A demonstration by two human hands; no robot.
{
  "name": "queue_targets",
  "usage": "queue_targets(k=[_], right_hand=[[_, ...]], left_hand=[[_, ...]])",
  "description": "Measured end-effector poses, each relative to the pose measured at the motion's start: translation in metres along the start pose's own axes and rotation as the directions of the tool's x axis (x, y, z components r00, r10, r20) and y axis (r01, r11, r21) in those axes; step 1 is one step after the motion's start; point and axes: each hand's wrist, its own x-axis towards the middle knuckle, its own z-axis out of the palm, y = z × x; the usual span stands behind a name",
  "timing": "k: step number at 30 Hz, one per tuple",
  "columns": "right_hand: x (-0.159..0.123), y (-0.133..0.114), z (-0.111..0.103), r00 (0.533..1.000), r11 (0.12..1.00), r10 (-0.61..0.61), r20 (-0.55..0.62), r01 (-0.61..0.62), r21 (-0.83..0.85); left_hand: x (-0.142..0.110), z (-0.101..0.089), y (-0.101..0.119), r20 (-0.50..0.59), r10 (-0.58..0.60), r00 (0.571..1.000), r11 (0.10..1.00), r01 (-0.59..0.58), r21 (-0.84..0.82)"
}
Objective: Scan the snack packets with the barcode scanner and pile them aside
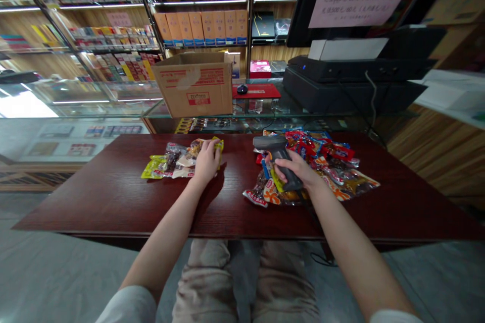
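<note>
Closest in, over the dark counter (113, 202), a handheld scanner (281, 149) is gripped by the right hand (301, 169), the fingers wrapped about its handle and its head turned toward the left. A firm hold with a loose wrist is wanted here, so that the head can be steadied without packets being snagged. Around and beyond it, the larger heap of packets (337, 154) is spread, glossy and overlapping; glare off that film is probably best dodged by a slight tilt. Across to the left, the smaller cluster of packets (170, 159) is covered at its right end by the left hand (207, 159), fingers curled down; whether a packet is pinched cannot be told. Packets are best taken singly by a sealed edge, the print kept flat and uncreased. Farther off, a cardboard box (197, 91) is set on the glass case (259, 107), backed by stocked shelves (200, 2).
</note>
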Motion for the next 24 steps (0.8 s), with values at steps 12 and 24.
queue_targets(k=[12, 24], right_hand=[[0.007, 0.003, -0.049, 0.911, 0.985, -0.045, -0.410, 0.110, 0.137], [0.008, 0.008, -0.065, 0.897, 0.966, -0.020, -0.441, 0.131, 0.224]], left_hand=[[0.007, -0.040, -0.021, -0.244, -0.297, 0.923, 0.812, 0.378, 0.444], [0.043, 0.094, 0.049, 0.397, -0.127, 0.909, 0.992, 0.116, 0.052]])
